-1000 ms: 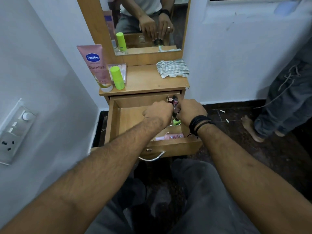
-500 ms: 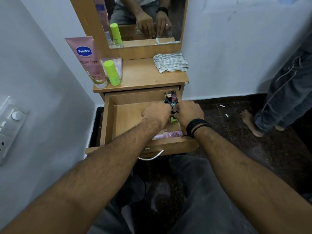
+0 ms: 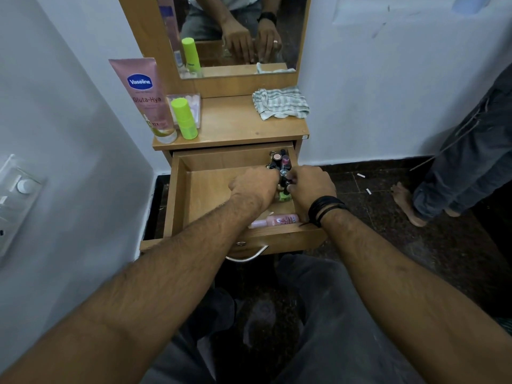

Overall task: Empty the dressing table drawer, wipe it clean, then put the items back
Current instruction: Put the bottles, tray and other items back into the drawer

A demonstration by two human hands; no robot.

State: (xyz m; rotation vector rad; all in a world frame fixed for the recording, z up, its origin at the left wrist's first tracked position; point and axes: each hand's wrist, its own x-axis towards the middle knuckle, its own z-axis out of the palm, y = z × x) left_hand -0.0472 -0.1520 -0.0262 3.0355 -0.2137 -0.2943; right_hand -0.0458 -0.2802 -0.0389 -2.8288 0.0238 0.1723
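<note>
The wooden drawer of the dressing table stands pulled out. Several lipsticks and small bottles stand upright in its right rear corner. My left hand and my right hand are both inside the drawer, curled around this cluster from either side. A small green item shows between the hands. A pink tube lies flat at the drawer's front right. What each hand's fingers grip is hidden. A striped cloth lies crumpled on the tabletop at the right.
On the tabletop's left stand a pink Vaseline tube, a green bottle and a clear box. A mirror rises behind. White walls close in on both sides. Another person's bare foot is on the dark floor at right.
The view has tilted down slightly, so the table sits a bit lower in frame. Both hands stay at the cluster in the drawer's right side, barely shifted.
</note>
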